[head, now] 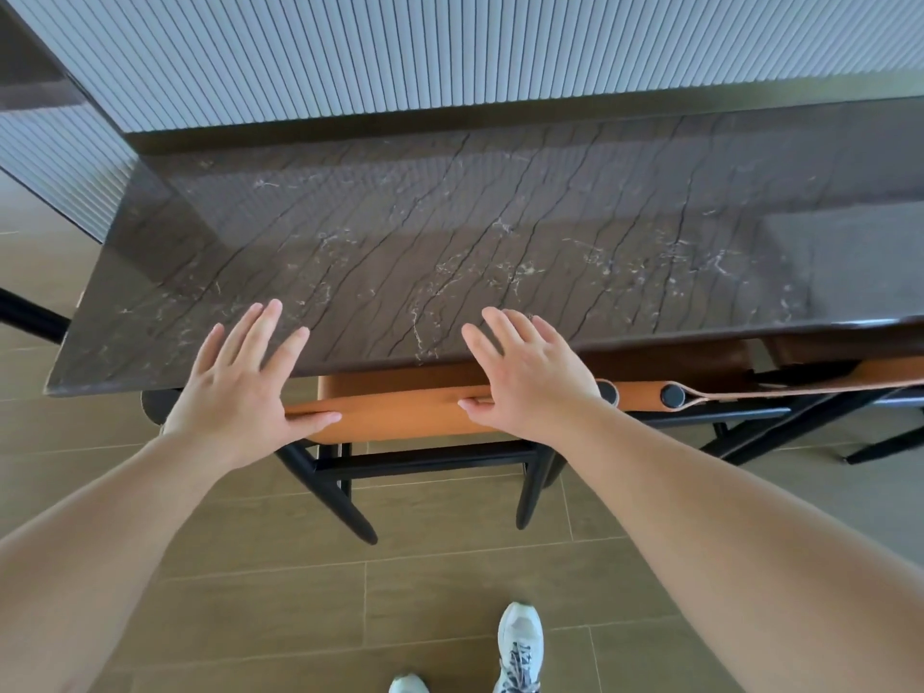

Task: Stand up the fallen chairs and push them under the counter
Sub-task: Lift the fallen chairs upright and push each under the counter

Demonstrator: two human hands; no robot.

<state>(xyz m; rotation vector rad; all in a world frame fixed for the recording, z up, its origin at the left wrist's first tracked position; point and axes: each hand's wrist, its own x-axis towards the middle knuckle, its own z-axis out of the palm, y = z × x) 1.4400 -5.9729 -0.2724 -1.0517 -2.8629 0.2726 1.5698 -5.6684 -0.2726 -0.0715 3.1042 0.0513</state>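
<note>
Both hands lying flat, fingers spread: left hand (240, 392) and right hand (525, 382) pressing the orange chair backrest (400, 410), running left-right just under the table (450, 232) edge; chair standing upright, mostly tucked, push direction straight ahead

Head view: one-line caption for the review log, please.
Both hands, left hand and right hand, spread open at the orange chair back, chair upright, tucked under the dark stone counter.
</note>
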